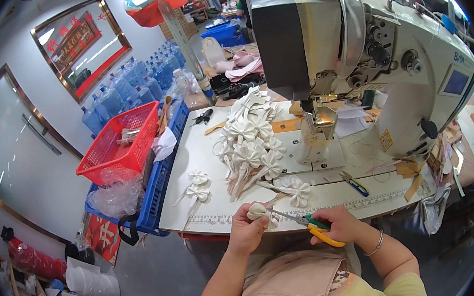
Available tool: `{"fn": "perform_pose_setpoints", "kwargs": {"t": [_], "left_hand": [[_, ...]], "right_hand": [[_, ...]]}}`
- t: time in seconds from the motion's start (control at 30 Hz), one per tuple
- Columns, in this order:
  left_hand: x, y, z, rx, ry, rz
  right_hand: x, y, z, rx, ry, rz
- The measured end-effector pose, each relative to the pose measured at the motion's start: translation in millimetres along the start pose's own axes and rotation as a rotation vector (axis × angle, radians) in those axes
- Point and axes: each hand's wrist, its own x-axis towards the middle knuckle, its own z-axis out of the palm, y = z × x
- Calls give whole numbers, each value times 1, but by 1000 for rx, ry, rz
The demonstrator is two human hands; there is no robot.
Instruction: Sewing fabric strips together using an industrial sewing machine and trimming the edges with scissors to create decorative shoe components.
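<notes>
My left hand point(246, 230) pinches a small white fabric flower point(258, 210) at the table's front edge. In my right hand point(336, 225) is a pair of scissors point(320, 228) with yellow and green handles. Their blades reach left to the flower's edge; whether they are closed on it I cannot make out. Just beyond my hands lies one loose white flower point(298, 192). A heap of white fabric flowers point(248, 141) with strap-like tails covers the middle of the table, and a couple more flowers point(198, 193) lie to its left.
A large white sewing machine point(394, 64) stands at the right of the white table point(177, 211). Thread snips point(354, 184) lie before it. On the left, a red basket point(119, 139) sits in a blue crate point(159, 195). A ruler strip point(215, 219) runs along the front edge.
</notes>
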Motion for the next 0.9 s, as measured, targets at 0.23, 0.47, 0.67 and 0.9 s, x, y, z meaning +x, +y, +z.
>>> {"fn": "perform_pose_setpoints", "kwargs": {"t": [0.23, 0.47, 0.67, 0.9], "left_hand": [[-3, 15, 6, 145, 56, 39], [21, 90, -47, 427, 310, 278], [31, 108, -127, 1907, 826, 480], [68, 9, -12, 1708, -273, 478]], "right_hand": [[-9, 8, 1, 148, 63, 196], [-25, 22, -8, 330, 286, 394], [-26, 28, -9, 300, 378, 379], [-27, 14, -11, 325, 425, 413]]}}
